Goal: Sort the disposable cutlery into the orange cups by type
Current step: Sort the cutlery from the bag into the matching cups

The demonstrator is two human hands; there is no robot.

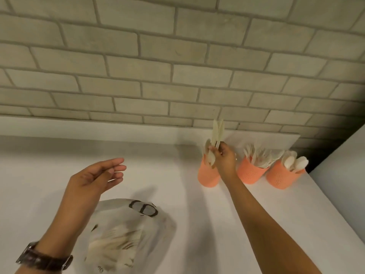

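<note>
Head view: the right hand (222, 158), arm stretched forward, pinches a few pale cutlery pieces (217, 133) upright over the leftmost orange cup (207, 177), probably to drop them in. The left hand (92, 180) hovers, fingers (116, 162) released and nearly straight, above the bag (138, 224) of unsorted pieces on the bench (39, 175).
</note>
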